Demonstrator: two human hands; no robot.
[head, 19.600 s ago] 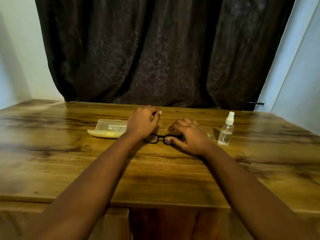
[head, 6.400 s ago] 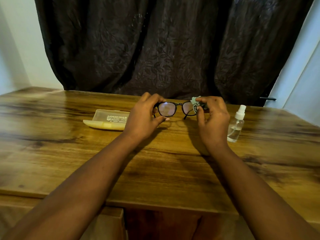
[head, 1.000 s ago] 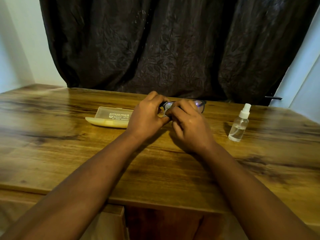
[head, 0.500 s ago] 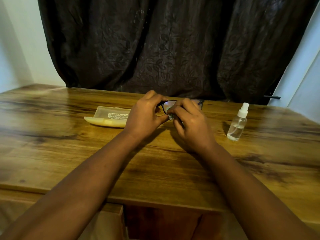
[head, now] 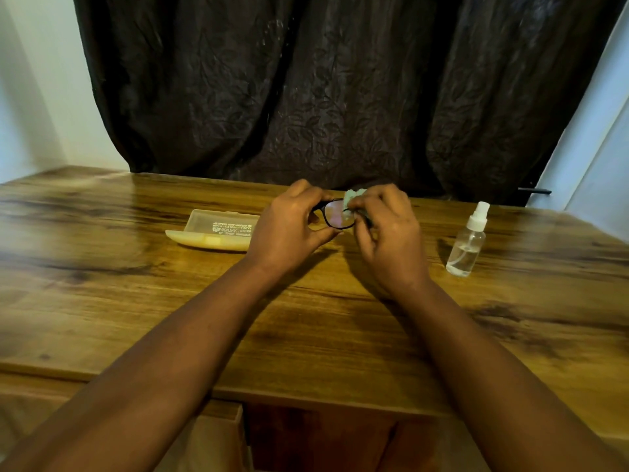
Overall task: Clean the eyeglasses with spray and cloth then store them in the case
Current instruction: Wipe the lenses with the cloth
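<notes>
Fingers of left hand (head: pixel 289 229) gripping black-framed eyeglasses (head: pixel 335 216); right hand (head: pixel 388 229) fingers pinching pale green cloth (head: pixel 352 195) against lens.

Two bare forearms reach in from the bottom edge, with no sleeves in sight up to where the frame cuts them off. The left hand (head: pixel 289 229) and the right hand (head: pixel 391 233) wear no gloves, rings, watch or bands. The knuckles and tendons stand out on the backs of both hands.
</notes>
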